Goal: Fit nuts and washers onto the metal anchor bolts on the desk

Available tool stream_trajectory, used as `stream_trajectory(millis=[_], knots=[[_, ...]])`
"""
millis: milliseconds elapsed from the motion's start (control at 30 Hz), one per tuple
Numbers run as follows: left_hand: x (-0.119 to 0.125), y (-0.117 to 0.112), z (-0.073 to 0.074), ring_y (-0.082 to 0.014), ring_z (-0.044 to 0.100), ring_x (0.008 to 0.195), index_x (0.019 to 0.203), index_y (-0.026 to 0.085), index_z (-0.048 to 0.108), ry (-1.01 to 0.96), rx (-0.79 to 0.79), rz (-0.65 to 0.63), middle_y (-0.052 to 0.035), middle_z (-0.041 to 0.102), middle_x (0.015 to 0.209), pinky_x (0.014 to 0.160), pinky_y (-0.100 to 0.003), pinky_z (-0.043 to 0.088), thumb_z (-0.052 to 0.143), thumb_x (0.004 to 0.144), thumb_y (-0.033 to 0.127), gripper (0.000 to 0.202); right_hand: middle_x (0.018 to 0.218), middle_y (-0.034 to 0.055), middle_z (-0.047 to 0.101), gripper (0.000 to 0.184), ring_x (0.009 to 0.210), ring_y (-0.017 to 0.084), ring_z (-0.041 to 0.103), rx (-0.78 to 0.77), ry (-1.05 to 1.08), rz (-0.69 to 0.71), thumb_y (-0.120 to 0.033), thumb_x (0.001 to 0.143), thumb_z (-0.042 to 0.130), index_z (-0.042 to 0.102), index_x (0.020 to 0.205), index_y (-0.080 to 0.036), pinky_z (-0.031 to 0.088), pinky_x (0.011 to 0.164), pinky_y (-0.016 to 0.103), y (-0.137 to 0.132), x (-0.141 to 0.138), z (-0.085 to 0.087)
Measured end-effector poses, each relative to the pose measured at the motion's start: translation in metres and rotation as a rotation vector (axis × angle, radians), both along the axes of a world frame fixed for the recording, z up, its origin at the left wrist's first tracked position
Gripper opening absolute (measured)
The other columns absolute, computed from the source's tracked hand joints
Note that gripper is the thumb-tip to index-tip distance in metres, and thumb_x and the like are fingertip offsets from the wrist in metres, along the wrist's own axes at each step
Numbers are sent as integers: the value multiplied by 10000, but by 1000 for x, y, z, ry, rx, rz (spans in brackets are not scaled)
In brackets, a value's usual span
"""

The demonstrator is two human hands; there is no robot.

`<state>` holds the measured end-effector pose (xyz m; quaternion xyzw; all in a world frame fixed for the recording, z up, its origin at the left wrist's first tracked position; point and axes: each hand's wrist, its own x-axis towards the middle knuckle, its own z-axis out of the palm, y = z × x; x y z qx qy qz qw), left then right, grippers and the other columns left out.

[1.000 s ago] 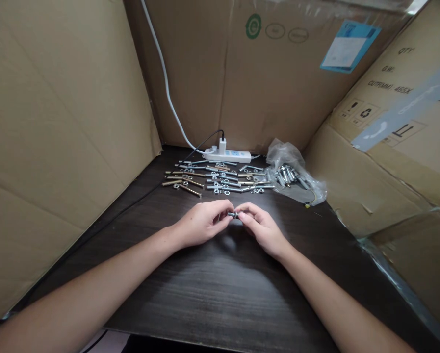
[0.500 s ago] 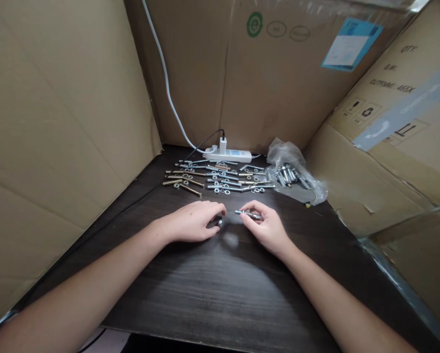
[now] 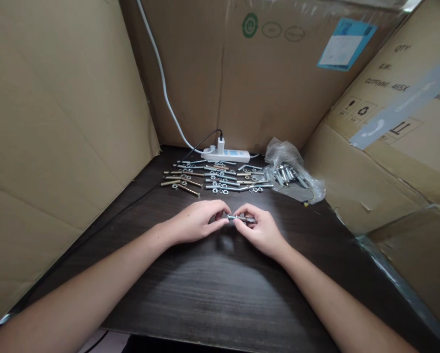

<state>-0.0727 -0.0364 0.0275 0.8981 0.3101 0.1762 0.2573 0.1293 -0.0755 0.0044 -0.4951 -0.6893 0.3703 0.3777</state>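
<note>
My right hand (image 3: pixel 258 228) is closed around a silver metal bolt (image 3: pixel 247 219) that lies level between thumb and fingers. Its left end points at my left hand (image 3: pixel 201 220). There the left thumb and forefinger pinch a small metal nut (image 3: pixel 228 216) at the bolt's tip. The fingertips partly cover the nut, so how far it sits on the thread cannot be made out. Both hands are just above the dark table, in front of rows of bolts (image 3: pixel 223 182), nuts and washers (image 3: pixel 225 192).
Behind the rows stands a white power strip (image 3: pixel 234 156) with a plugged-in charger (image 3: pixel 220 145) and cables. At the back right lies a clear plastic bag (image 3: pixel 315 189) with metal anchors (image 3: pixel 286 174). Cardboard walls (image 3: pixel 65 98) enclose the dark table (image 3: pixel 212 299) on three sides.
My two hands have come together. The nut in my left hand, apart from the bolt before, is now at the bolt's tip. The view has shifted slightly.
</note>
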Motion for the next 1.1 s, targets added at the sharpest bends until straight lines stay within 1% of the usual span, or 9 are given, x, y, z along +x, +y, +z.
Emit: stream_trajectory(millis=[133, 367, 500, 600, 700, 833, 933, 1000, 1100], knots=[[1, -2, 0, -142, 547, 745, 1047, 200, 560, -17, 29, 9, -9, 598, 842, 646, -237, 397, 488, 898, 289, 188, 665, -9, 540, 174, 544, 102, 440, -7, 9, -6, -339, 802, 576, 593, 838, -170, 351, 492, 211, 0, 0, 0], [2, -5, 5, -140, 547, 738, 967, 190, 543, 2, 113, 14, -5, 601, 830, 653, -246, 390, 475, 913, 346, 178, 650, -21, 502, 188, 568, 101, 423, -109, 121, 26, -353, 797, 569, 583, 781, -166, 349, 533, 218, -1, -4, 5], [5, -6, 8, -159, 551, 737, 913, 188, 544, 65, 181, 44, -15, 607, 818, 657, -267, 378, 419, 932, 402, 248, 568, -42, 425, 223, 496, 88, 346, -182, 195, 30, -385, 817, 537, 573, 759, -173, 302, 477, 217, -2, -7, 3], [6, -6, 7, -163, 543, 710, 827, 186, 530, 124, 235, 42, -10, 592, 769, 646, -275, 361, 364, 954, 374, 281, 538, -49, 380, 225, 471, 83, 304, -202, 215, 41, -381, 821, 527, 570, 746, -174, 264, 443, 214, -4, -10, 2], [7, -9, 7, -159, 540, 698, 825, 187, 509, 118, 196, 49, -6, 580, 772, 625, -273, 357, 351, 955, 351, 262, 534, -48, 369, 223, 470, 83, 301, -198, 209, 34, -382, 817, 530, 566, 739, -176, 254, 432, 212, -4, -10, 1], [5, -14, 11, -153, 542, 727, 998, 205, 466, 52, 75, 64, -4, 575, 854, 618, -259, 374, 425, 921, 344, 164, 515, -51, 365, 237, 460, 88, 307, -198, 208, 2, -402, 822, 527, 572, 749, -181, 266, 438, 217, -2, -7, -2], [4, -14, 13, -158, 537, 757, 1092, 203, 421, 20, 76, 82, -13, 567, 898, 660, -269, 391, 486, 887, 355, 263, 509, -53, 368, 244, 459, 89, 311, -196, 222, -16, -408, 822, 531, 567, 736, -182, 276, 449, 220, 0, -6, -4], [4, -12, 12, -163, 533, 764, 1052, 199, 450, 22, 85, 104, -18, 571, 899, 673, -278, 391, 457, 900, 388, 242, 510, -55, 366, 241, 457, 87, 304, -193, 225, -16, -406, 825, 533, 574, 746, -182, 275, 450, 219, 0, -6, -5], [4, -9, 8, -160, 527, 748, 878, 190, 508, 35, 79, 82, -13, 575, 824, 684, -283, 386, 344, 946, 374, 256, 512, -56, 365, 241, 456, 88, 300, -184, 212, -16, -409, 826, 532, 584, 767, -182, 270, 448, 220, 0, -5, -5]])
